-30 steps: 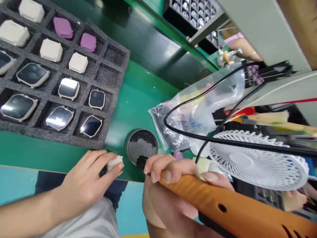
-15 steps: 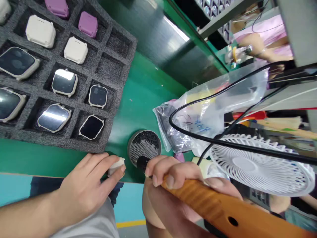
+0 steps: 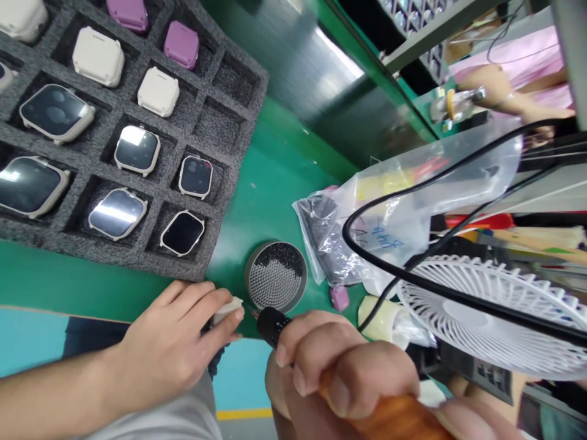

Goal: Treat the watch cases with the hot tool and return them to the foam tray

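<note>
My left hand is closed on a small white watch case, pressed against the green bench edge. My right hand is wrapped round an orange electric screwdriver; its black tip points at the white case, just beside it. A round metal tin of tiny black screws stands right behind the tip. To the upper left lies a grey foam tray with several smartwatch bodies, some screen up, some white or purple backs up.
A clear plastic bag with small parts lies right of the tin. A white desk fan and black cables crowd the right side. A small purple piece lies near the bag. Another person in pink works at the far right.
The camera view has shifted, so the tray and tin sit further right. The screwdriver tip has come lower, off the tin and towards the white case. My left hand has stayed on the case.
</note>
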Demonstrator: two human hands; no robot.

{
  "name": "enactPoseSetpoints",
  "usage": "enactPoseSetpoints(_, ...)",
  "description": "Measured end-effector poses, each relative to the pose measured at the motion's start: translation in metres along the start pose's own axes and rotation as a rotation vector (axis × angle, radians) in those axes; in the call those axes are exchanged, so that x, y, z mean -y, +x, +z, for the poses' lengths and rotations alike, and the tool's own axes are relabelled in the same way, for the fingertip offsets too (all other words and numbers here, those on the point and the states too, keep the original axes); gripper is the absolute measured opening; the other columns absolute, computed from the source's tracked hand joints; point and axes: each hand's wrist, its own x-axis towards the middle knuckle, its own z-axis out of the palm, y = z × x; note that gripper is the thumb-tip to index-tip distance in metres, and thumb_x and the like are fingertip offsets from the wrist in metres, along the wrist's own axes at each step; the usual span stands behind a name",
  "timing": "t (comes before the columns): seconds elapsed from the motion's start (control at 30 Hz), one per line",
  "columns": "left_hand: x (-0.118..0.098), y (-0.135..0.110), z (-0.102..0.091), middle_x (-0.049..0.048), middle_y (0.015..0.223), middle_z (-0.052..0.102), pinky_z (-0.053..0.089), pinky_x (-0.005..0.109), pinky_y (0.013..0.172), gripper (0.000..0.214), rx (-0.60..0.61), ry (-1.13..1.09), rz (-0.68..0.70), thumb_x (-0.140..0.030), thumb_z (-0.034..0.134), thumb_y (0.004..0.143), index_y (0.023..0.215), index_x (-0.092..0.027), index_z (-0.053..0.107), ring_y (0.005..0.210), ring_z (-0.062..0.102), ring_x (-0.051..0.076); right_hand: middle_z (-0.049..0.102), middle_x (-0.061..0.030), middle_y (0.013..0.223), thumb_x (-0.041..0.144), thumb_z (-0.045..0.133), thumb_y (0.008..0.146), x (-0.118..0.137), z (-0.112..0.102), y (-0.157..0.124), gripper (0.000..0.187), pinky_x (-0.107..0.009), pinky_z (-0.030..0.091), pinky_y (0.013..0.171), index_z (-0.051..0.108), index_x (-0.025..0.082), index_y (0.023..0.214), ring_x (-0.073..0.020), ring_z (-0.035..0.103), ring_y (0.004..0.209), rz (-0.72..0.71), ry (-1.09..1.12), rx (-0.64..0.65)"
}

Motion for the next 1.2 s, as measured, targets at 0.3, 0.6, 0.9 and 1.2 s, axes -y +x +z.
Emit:
enactPoseSetpoints(0.3,0.001,-0.002,0.003,0.0069,0.126,0.07,0.041,0.042,0.092,0.029,0.008,0.007,0.004,-0.022,0.058,0.101,0.126,-0.019,0.072,0.114,0.057,0.027,0.058,0.0001,0.08,0.062,0.068,0.086,0.002,-0.022,0.008,0.033,-0.044,0.06,0.062,0.063,0.033,0.101,-0.0239,0.065,0.076,0.231,-0.224,0.304)
enactPoseSetpoints(0.6,0.0,-0.001,0.005,0.0065,0.124,0.071,0.04,0.042,0.09,0.026,-0.017,0.018,-0.001,-0.022,0.061,0.1,0.124,-0.018,0.072,0.111,0.058,0.027,0.065,-0.0006,0.081,0.055,0.047,0.102,0.018,-0.033,0.039,0.03,-0.047,0.063,0.075,0.065,0.031,0.097,-0.0247,0.07,0.088,0.377,-0.23,0.517)
enactPoseSetpoints(0.9,-0.001,0.003,0.004,0.0066,0.116,0.073,0.04,0.041,0.082,0.019,-0.064,0.02,-0.008,-0.021,0.062,0.1,0.115,-0.017,0.073,0.1,0.059,0.025,0.071,0.0001,0.087,0.053,0.04,0.102,0.0,-0.036,0.015,0.034,-0.049,0.062,0.076,0.064,0.03,0.1,-0.0227,0.072,0.084,0.346,-0.056,0.501)
enactPoseSetpoints(1.2,-0.002,-0.003,0.005,0.0055,0.124,0.072,0.044,0.041,0.087,0.03,-0.062,0.082,-0.024,-0.027,0.071,0.097,0.127,-0.021,0.072,0.11,0.062,0.025,0.064,0.0056,0.086,0.039,0.04,0.105,0.009,-0.01,0.014,0.025,-0.038,0.056,0.06,0.059,0.031,0.118,-0.0149,0.064,0.068,0.087,-0.033,0.064)
